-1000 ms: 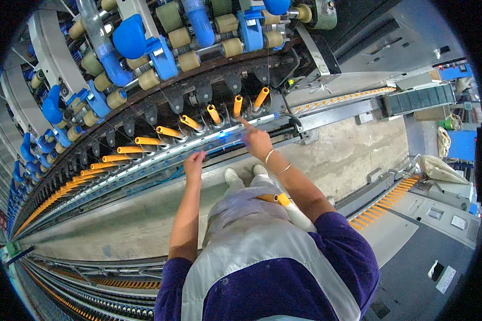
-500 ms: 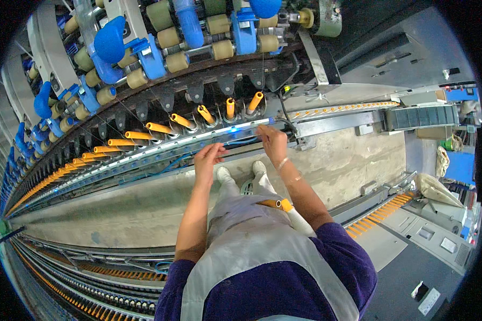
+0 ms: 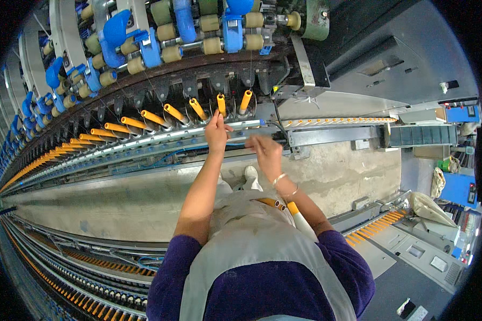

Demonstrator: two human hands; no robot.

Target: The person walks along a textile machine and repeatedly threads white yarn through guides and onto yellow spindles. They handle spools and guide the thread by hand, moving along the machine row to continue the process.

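Observation:
My left hand [image 3: 217, 135] reaches up to a row of orange tubes on spindles along the machine. Its index finger is stretched out at the lower part of one orange tube [image 3: 221, 104], second from the row's right end; the thumb stands apart. Whether the fingertip presses on the tube I cannot tell. My right hand [image 3: 268, 154] hovers in front of the metal rail, right of my left hand. Its fingers are bent and smeared by motion, so anything in them is hidden. The last orange tube [image 3: 245, 101] on the right stands upright on its spindle.
Above the spindles run tan rollers [image 3: 212, 46] with blue arms [image 3: 150, 52]. A metal rail [image 3: 187, 131] lies in front of the tubes. Orange-tipped tubes [image 3: 273, 203] stick out at my apron [image 3: 235, 214]. Behind me stands another machine with orange tubes [image 3: 377, 227].
My left hand has risen from below the rail to the second tube from the right, its index finger now extended. My right hand has drawn slightly down and left, away from the rail.

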